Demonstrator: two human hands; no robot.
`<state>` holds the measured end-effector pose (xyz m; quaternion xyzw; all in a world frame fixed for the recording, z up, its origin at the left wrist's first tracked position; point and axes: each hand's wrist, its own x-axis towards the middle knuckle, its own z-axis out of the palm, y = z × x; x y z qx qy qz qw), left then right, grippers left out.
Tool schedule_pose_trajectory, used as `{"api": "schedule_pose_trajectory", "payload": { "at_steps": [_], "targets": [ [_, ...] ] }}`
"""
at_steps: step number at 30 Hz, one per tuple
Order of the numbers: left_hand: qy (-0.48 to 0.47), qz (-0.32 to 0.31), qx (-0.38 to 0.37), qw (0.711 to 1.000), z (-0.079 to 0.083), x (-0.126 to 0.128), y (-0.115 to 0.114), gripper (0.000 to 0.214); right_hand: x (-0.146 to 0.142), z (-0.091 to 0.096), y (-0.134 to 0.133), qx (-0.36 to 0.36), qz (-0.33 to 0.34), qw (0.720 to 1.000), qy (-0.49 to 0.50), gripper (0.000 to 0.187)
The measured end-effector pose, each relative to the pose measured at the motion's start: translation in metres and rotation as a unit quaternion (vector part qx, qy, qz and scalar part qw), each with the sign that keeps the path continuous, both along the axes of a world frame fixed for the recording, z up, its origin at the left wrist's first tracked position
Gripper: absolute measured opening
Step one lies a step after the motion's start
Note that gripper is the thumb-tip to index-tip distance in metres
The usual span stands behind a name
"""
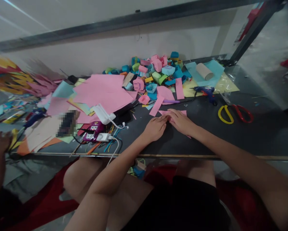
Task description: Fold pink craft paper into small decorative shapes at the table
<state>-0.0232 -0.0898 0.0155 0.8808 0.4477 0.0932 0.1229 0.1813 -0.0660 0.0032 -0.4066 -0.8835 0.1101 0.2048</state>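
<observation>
Both of my hands meet over a pink piece of paper (182, 113) near the table's front half. My left hand (155, 128) has its fingers pressed together, their tips on the paper. My right hand (179, 122) bends its fingers down onto the same paper from the right. The fingertips touch or nearly touch, and hide the paper's middle; a pink corner pokes out below the right hand. Just beyond lie a pink strip (156, 106) and a second pink strip (179, 88).
Small folded paper boxes (157, 64) are heaped at the back. Red-and-yellow-handled scissors (232, 110) and a blue glue gun (205, 90) lie right. Pink sheets (102, 91), a white power bank (102, 114) and cables lie left. Another person's hand (0, 141) is at far left.
</observation>
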Motion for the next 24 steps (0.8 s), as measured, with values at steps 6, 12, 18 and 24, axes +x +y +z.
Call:
{"api": "schedule_pose_trajectory", "payload": {
  "at_steps": [6,12,18,24],
  "targets": [
    [0.030,0.064,0.051,0.996,-0.001,-0.010,0.009,0.053,-0.004,0.004,-0.009,0.029,-0.060,0.995,-0.078,0.051],
    [0.049,0.060,0.071,0.994,0.002,-0.015,0.012,0.052,0.000,0.001,-0.011,0.062,-0.072,0.991,-0.094,0.054],
    [0.047,0.077,0.077,0.993,0.002,-0.010,0.007,0.053,0.027,-0.003,-0.021,-0.002,0.053,0.992,-0.118,0.056],
    [0.030,0.077,0.074,0.994,-0.001,-0.011,0.009,0.053,0.053,0.005,-0.063,-0.008,0.059,0.991,-0.119,0.055]
  ]
}}
